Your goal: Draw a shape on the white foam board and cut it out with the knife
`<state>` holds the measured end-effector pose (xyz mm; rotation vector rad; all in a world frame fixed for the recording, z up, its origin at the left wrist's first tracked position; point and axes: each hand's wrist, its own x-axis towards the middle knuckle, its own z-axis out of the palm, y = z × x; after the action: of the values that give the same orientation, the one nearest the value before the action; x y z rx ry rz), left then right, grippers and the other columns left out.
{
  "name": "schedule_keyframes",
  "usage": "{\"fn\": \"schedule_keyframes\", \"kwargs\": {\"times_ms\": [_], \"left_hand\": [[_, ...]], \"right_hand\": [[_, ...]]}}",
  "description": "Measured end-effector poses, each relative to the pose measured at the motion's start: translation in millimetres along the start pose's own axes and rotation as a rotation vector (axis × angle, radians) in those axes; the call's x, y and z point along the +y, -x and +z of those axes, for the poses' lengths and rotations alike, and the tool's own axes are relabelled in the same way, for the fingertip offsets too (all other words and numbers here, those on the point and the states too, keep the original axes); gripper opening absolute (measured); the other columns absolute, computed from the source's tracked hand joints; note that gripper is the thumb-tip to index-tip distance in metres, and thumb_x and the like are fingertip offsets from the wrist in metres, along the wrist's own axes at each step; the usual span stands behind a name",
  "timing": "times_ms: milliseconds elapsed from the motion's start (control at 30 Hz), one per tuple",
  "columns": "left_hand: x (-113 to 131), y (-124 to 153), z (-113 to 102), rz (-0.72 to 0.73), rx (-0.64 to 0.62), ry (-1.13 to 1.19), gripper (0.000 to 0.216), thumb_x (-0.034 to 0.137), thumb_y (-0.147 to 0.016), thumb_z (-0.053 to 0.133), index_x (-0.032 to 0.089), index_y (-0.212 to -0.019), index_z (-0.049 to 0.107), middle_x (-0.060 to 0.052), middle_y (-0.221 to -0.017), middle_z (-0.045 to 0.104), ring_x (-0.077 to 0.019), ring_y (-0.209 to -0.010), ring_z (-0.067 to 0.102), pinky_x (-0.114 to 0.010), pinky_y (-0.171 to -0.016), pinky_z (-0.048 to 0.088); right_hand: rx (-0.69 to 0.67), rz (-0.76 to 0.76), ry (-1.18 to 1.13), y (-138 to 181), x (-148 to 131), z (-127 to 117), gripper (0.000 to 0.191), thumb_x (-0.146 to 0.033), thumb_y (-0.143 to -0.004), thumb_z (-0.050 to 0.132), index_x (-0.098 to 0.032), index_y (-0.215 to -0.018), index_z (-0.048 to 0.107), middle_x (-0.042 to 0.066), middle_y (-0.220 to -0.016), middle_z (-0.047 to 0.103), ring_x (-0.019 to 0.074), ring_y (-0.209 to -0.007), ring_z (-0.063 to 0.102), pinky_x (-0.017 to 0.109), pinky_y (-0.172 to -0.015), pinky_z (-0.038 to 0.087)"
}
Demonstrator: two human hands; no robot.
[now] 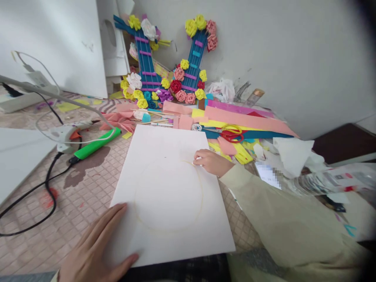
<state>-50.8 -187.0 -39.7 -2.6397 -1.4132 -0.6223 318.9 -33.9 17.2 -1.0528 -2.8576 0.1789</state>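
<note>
Right grip pinching ring, left pressing board

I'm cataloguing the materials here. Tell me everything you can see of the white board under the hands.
The white board is a plain rectangular sheet, stiff-looking, lying flat on the tiled surface. A faint yellowish circle runs across its middle. The left hand presses flat on its near-left corner; the right hand rests at the circle's upper right.
</note>
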Motion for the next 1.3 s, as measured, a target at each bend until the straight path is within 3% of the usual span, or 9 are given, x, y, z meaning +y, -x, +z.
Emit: {"fn": "schedule_keyframes", "kwargs": {"times_ms": [533,1300], "left_hand": [[-2.1,-0.6,0.0,0.014,-0.009,0.008,0.091,0.059,-0.068,0.058,0.011,-0.139,0.027,-0.018,-0.123,0.053,-0.0334,-0.103,0.058,-0.044,-0.08,0.053],[-1.8,-2.0,-1.9,-0.026,-0.02,0.066,0.088,0.056,-0.068,0.059,0.015,-0.139,0.027,-0.016,-0.126,0.052,-0.0324,-0.105,0.058,-0.043,-0.085,0.051]], "right_hand": [[-0.077,-0.163,0.011,-4.5,4.7,-9.0,0.033,0.007,-0.07,0.04,-0.014,-0.074,0.065,0.008,-0.082,0.059,0.0162,-0.079,0.05,0.029,-0.073,0.037],[-0.094,-0.075,-0.06,3.2,1.4,-9.1,0.031,0.006,-0.069,0.042,-0.014,-0.071,0.066,0.007,-0.081,0.06,0.0154,-0.08,0.052,0.027,-0.074,0.04]]}}
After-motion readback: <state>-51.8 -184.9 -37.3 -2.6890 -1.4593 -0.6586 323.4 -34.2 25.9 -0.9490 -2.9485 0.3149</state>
